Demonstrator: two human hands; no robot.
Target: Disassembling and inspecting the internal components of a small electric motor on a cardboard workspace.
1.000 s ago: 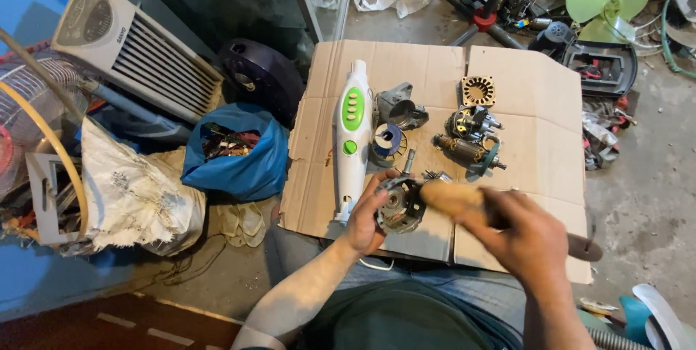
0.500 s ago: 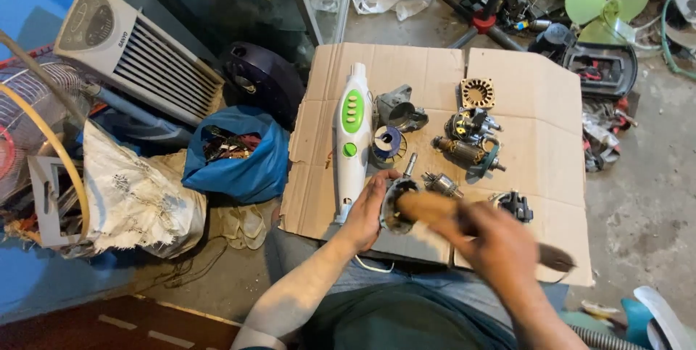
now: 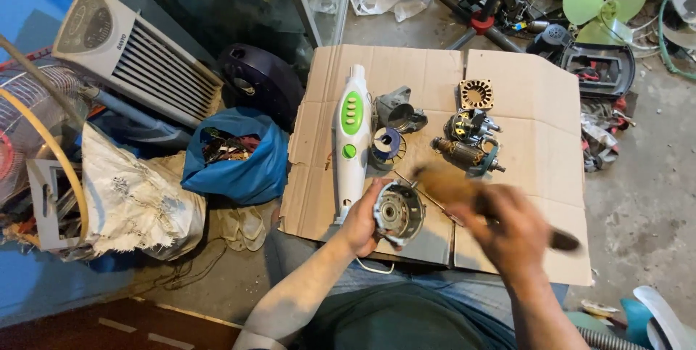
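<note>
- Gripping a round motor housing (image 3: pixel 397 212), the left hand (image 3: pixel 362 221) tilts its open face up-right.
- Right hand (image 3: pixel 507 230) clenches a blurred wooden-handled tool (image 3: pixel 453 187), lying upper-left to lower-right.

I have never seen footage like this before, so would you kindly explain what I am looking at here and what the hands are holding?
There is no machine here: a person wears a camera on the head, so the view looks down at their own two bare hands. The person sits at a flattened sheet of cardboard on the floor. The left hand grips a round metal motor housing. The right hand holds a wooden-handled tool, too blurred by motion to name more exactly. On the cardboard lie a white and green handheld appliance, a grey metal casing, a square copper-wound coil and a motor rotor. Beside the cardboard sits a blue bag with scrap inside.
</note>
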